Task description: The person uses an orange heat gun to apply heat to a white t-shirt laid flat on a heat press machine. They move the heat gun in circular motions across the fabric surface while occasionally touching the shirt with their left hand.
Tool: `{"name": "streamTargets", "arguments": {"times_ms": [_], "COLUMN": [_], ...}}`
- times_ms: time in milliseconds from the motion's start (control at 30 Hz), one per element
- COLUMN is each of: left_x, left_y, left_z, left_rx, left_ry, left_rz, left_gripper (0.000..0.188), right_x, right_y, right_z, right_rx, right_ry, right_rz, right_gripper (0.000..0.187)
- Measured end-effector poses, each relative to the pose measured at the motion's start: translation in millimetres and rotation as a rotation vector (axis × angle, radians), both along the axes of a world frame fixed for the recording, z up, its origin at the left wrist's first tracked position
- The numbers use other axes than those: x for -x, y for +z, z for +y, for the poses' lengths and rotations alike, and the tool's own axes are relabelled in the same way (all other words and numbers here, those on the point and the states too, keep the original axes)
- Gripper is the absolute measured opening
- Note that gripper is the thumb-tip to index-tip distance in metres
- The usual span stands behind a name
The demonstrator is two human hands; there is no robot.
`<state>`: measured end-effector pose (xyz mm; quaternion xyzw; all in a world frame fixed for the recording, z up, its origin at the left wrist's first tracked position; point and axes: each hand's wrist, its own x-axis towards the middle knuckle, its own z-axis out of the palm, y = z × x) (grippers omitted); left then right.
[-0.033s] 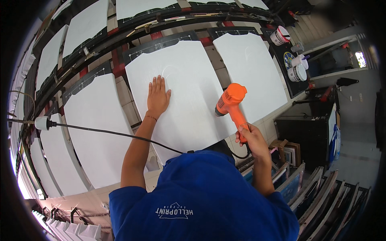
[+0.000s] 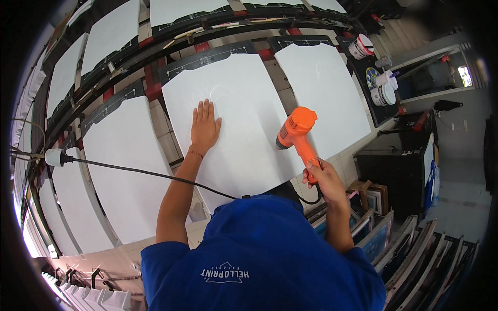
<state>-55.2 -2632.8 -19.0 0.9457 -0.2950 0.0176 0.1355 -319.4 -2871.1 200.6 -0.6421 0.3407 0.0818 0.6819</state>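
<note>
My left hand [image 2: 206, 129] rests flat, fingers stretched out, on a white fabric panel [image 2: 244, 109] spread over a dark board [image 2: 215, 55]. In my right hand [image 2: 326, 180] is an orange heat gun [image 2: 300, 124], its fingers wrapped round the handle. The gun's dark nozzle points left over the panel's right part, apart from my left hand. From the handle's lower end a black cord [image 2: 311, 202] loops toward my body. A black cable [image 2: 129, 170] with a pale plug connector [image 2: 56, 158] crosses my left forearm. Whether the two are one cable is hidden.
Another covered board [image 2: 327, 93] lies to the right, and several more stand to the left and beyond the dark rail [image 2: 171, 37]. White tubs [image 2: 384, 94] sit on a dark board at far right. Screen frames [image 2: 404, 243] lean at lower right, near a black cabinet [image 2: 394, 166].
My left hand lies very slightly nearer to me on the panel. The heat gun's head has shifted a little to the left; my right hand still grips it.
</note>
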Motion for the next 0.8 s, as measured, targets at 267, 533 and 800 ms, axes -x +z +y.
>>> {"name": "streamTargets", "arguments": {"times_ms": [267, 533, 800], "left_x": [71.6, 104.7, -19.6], "left_y": [12.2, 18.2, 10.0], "left_z": [11.8, 34.9, 37.5], "left_rx": [-0.011, 0.043, 0.006], "left_ry": [-0.196, -0.4, -0.039], "left_rz": [0.039, 0.157, -0.013], "left_gripper": [0.063, 0.064, 0.063], "right_x": [-38.3, -75.7, -112.6], "right_y": [-4.6, -7.1, -3.6], "right_z": [5.8, 9.6, 10.9], "right_rx": [0.017, 0.077, 0.022], "right_ry": [0.055, 0.082, 0.121], "right_rz": [-0.02, -0.025, -0.024], "right_gripper": [0.032, 0.031, 0.031]}}
